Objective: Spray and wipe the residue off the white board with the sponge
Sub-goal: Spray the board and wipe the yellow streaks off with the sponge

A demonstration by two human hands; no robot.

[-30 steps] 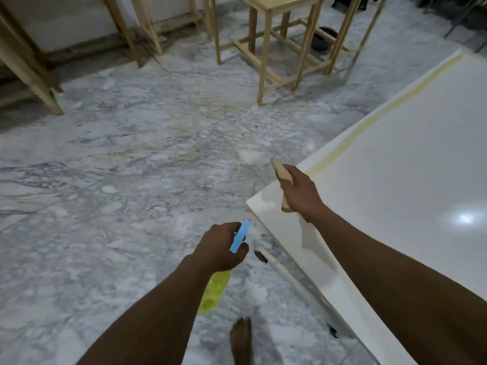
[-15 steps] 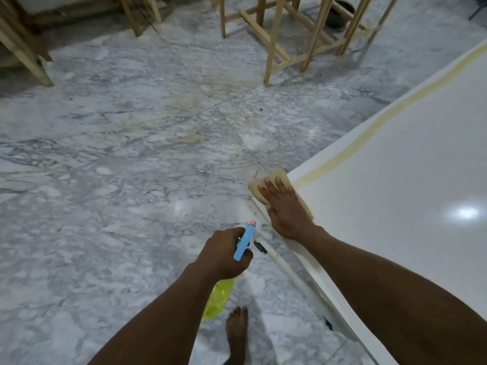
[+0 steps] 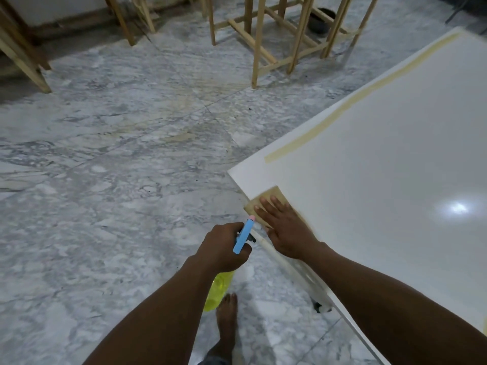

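Observation:
A large white board [image 3: 382, 164] lies flat, filling the right side of the view. A yellowish strip of residue [image 3: 342, 109] runs along its far edge. My right hand [image 3: 286, 230] presses flat on a tan sponge [image 3: 266, 197] near the board's left edge, close to the near corner. My left hand [image 3: 224, 248] grips a yellow spray bottle [image 3: 218, 288] with a blue trigger head [image 3: 243, 237], held just left of the board's edge, nozzle pointing toward the sponge.
The floor is grey-white marble [image 3: 105, 193]. Wooden stool frames [image 3: 276, 35] stand at the top centre, more wooden legs [image 3: 23, 61] at the top left. A dark bowl [image 3: 321, 21] sits behind the stools. My bare foot [image 3: 226, 314] is below the bottle.
My right hand went from holding the sponge upright at the corner to pressing it flat, then slid it back along the board's left edge. The spray bottle stayed in my left hand.

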